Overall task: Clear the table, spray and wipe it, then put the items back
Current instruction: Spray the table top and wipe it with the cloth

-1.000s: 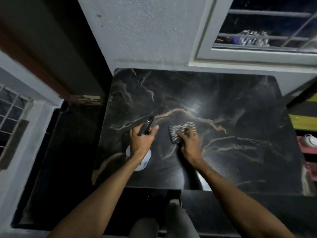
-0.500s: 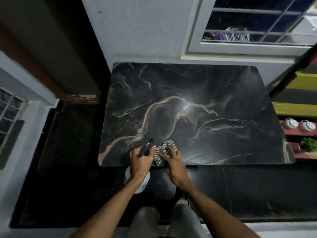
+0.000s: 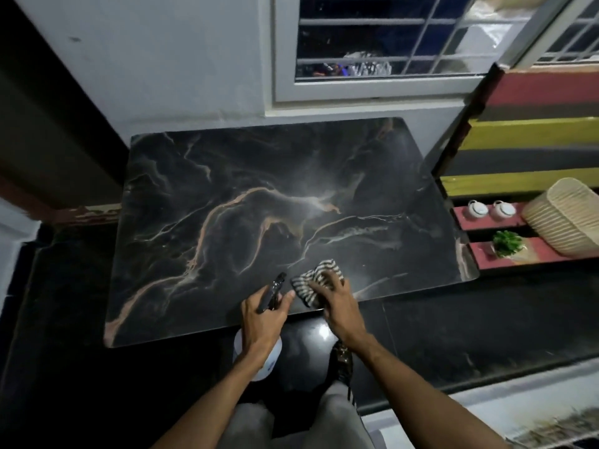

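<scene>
Cloth (image 3: 316,281), striped and bunched, lies at the near edge of the table (image 3: 227,189), and we see our right hand (image 3: 337,307) pressed down on it, fingers spread over the folds and the wrist bent back toward us. Just to its left our left hand (image 3: 262,319) is wrapped around the neck of a spray bottle (image 3: 270,294), fingers curled tight at the dark trigger head, which points up and away over the tabletop; the bottle's pale body hangs below the hand, off the table's edge. The two hands sit close together, the left thumb nearly touching the cloth.

We find the table to be a dark slab with pale and tan veins running across it and a soft glare near the middle. It stands against a white wall (image 3: 168,59) under a barred window (image 3: 372,47). The floor (image 3: 453,325) around it is dark and glossy.

To the right we make out painted steps in red, yellow and black. On the red ledges rest two small white cups (image 3: 491,209), a small green plant (image 3: 507,243) and a woven basket (image 3: 564,218) tipped on its side, all well apart from the hands. Our knees in light trousers show at the bottom of the view.
</scene>
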The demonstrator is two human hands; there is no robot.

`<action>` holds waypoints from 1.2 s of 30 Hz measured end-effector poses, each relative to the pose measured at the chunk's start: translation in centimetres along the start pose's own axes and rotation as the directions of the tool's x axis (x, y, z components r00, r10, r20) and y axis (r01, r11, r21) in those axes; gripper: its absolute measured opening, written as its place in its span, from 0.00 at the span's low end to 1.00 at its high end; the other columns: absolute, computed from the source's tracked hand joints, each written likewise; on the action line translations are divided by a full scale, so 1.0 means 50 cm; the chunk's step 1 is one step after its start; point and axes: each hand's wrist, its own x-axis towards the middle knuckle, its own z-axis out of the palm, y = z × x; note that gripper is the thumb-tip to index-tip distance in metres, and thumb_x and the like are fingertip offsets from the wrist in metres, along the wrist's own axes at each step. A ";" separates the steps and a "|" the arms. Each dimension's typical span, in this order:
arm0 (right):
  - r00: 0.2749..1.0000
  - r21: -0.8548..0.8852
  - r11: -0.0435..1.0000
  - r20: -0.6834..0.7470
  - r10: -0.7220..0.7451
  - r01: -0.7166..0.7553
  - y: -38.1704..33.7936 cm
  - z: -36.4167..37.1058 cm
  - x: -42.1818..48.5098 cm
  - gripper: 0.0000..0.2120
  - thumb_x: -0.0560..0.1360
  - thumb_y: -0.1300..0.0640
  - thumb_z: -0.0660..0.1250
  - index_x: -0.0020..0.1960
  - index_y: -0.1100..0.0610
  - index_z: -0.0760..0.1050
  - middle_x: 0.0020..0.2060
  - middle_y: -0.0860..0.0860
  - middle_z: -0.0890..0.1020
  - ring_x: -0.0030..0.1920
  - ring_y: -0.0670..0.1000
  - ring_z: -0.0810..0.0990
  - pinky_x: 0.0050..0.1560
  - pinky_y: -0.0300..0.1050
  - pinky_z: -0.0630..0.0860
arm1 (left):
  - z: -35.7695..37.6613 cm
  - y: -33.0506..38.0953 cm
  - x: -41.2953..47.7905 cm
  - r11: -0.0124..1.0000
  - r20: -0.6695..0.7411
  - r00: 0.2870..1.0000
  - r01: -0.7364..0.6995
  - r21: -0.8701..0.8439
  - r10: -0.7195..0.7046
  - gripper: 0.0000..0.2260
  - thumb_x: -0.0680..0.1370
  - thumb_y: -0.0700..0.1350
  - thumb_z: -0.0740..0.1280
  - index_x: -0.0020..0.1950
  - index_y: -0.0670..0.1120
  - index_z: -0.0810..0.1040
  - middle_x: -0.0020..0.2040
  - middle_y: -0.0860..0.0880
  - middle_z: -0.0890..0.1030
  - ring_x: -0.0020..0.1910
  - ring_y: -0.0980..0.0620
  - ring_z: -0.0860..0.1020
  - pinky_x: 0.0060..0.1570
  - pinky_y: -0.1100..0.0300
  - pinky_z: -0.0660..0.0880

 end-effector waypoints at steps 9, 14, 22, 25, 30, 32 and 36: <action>0.862 0.175 0.890 -0.226 0.453 -0.422 0.308 -0.196 0.012 0.32 0.70 0.71 0.61 0.71 0.51 0.75 0.73 0.55 0.64 0.67 0.61 0.65 0.68 0.58 0.72 | 0.248 0.140 -0.006 0.998 0.059 0.998 0.034 0.055 -0.037 0.20 0.74 0.48 0.76 0.29 0.42 0.72 0.25 0.48 0.74 0.26 0.50 0.75 0.31 0.58 0.69; 0.979 0.038 0.990 -0.145 0.143 -0.139 0.386 -0.212 -0.018 0.28 0.75 0.68 0.62 0.72 0.49 0.74 0.75 0.54 0.65 0.70 0.58 0.65 0.67 0.50 0.73 | 0.393 0.214 -0.029 0.994 0.149 0.987 0.045 0.098 -0.059 0.19 0.72 0.51 0.78 0.30 0.47 0.73 0.27 0.51 0.76 0.29 0.52 0.76 0.33 0.59 0.70; 0.841 0.219 0.911 -0.356 0.407 -0.349 0.495 -0.291 -0.031 0.32 0.70 0.73 0.61 0.70 0.50 0.75 0.72 0.57 0.67 0.66 0.60 0.67 0.66 0.47 0.69 | 0.498 0.271 -0.043 0.992 0.168 0.981 0.077 0.102 -0.093 0.18 0.71 0.52 0.78 0.29 0.48 0.73 0.26 0.52 0.76 0.28 0.55 0.76 0.32 0.63 0.70; 0.987 0.024 0.999 -0.155 0.046 -0.042 0.437 -0.225 -0.035 0.33 0.73 0.69 0.62 0.73 0.44 0.71 0.75 0.53 0.64 0.68 0.56 0.65 0.63 0.44 0.73 | 0.509 0.277 -0.037 0.993 0.145 0.988 0.037 0.110 -0.053 0.16 0.73 0.50 0.77 0.30 0.50 0.74 0.27 0.53 0.77 0.30 0.52 0.78 0.34 0.61 0.70; 0.848 0.258 0.880 -0.260 0.462 -0.400 0.534 -0.273 -0.018 0.30 0.71 0.71 0.62 0.69 0.51 0.76 0.75 0.54 0.63 0.70 0.60 0.64 0.66 0.58 0.75 | 0.507 0.290 -0.026 0.991 0.075 0.996 0.040 0.129 -0.050 0.20 0.72 0.51 0.77 0.27 0.52 0.69 0.24 0.54 0.74 0.27 0.59 0.77 0.30 0.69 0.67; 0.870 0.237 0.896 -0.243 0.429 -0.376 0.521 -0.286 -0.008 0.31 0.69 0.71 0.61 0.68 0.51 0.77 0.75 0.54 0.63 0.70 0.61 0.64 0.66 0.58 0.75 | 0.504 0.291 -0.022 0.990 0.058 0.997 0.047 0.131 -0.055 0.20 0.72 0.52 0.77 0.28 0.49 0.70 0.24 0.53 0.74 0.26 0.58 0.75 0.29 0.67 0.68; 0.958 0.135 0.974 -0.200 0.206 -0.181 0.507 -0.271 0.003 0.31 0.70 0.70 0.63 0.70 0.50 0.76 0.74 0.54 0.66 0.70 0.58 0.66 0.70 0.53 0.72 | 0.509 0.291 -0.004 0.987 0.048 0.995 0.082 0.135 -0.089 0.20 0.73 0.52 0.76 0.28 0.46 0.71 0.25 0.51 0.75 0.27 0.53 0.76 0.32 0.60 0.69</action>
